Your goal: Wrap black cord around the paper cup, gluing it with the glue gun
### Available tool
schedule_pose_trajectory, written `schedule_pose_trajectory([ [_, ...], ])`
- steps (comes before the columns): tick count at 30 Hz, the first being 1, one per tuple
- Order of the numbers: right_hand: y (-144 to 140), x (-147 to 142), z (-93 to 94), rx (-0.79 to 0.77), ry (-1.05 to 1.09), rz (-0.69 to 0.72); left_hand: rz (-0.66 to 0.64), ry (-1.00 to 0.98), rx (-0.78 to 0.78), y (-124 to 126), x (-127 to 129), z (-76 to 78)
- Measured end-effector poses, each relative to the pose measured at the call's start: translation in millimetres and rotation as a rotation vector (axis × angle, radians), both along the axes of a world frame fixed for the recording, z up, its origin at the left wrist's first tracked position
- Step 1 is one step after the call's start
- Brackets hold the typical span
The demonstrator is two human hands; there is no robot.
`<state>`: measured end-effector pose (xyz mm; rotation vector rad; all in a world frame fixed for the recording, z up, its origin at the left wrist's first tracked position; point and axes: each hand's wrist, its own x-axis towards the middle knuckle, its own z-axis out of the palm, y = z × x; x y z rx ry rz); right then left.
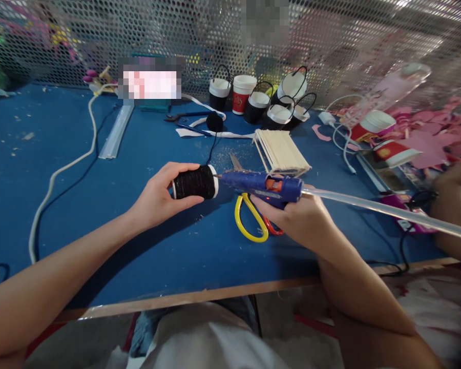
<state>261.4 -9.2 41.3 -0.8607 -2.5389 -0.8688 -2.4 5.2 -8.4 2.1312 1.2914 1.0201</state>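
Note:
My left hand (163, 192) is closed round a paper cup (194, 183) wound with black yarn. The cup lies sideways, and white shows at both its ends. A black strand runs from behind it to a small yarn ball (214, 122). In my right hand (305, 218) is a blue hot glue gun (253, 184), with a long clear glue stick (384, 209) running out of its back. Its nozzle points left, at the cup's white right edge; whether they touch I cannot tell. Under the gun lie scissors (262, 237) with yellow and red handles, partly hidden.
Several black-covered cups (258, 105) with loop handles stand at the back beside a red cup (243, 95). Pliers (190, 117), a stick bundle (282, 148) and glue sticks (117, 132) lie nearer. A white cable (67, 166) crosses the left. Another person's arm (455, 210) rests at right.

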Motion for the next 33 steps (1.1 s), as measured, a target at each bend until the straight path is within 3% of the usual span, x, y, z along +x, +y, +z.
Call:
schedule_pose_trajectory([
  [3,-1.1,-1.0,1.6,-0.135,0.047,-0.064,0.044,-0.017,-0.056,-0.3,0.9,1.5],
  [8,-1.7,-1.0,0.9,-0.175,0.111,-0.061,0.077,-0.088,-0.181,0.2,2.8,5.2],
  [14,-3.0,-2.3,3.2,-0.369,0.216,-0.09,0.072,-0.141,-0.246,2.1,2.0,5.0],
  [21,-3.8,-3.7,6.0,-0.411,0.236,-0.155,0.05,-0.046,-0.105,1.2,0.9,0.3],
  [29,-1.5,0.4,3.1,-0.25,0.083,-0.063,-0.055,0.023,0.107,0.6,0.8,-0.3],
  [33,-1.1,1.8,2.4,-0.274,0.075,-0.096,-0.081,0.058,0.19,-0.3,1.0,0.6],
])
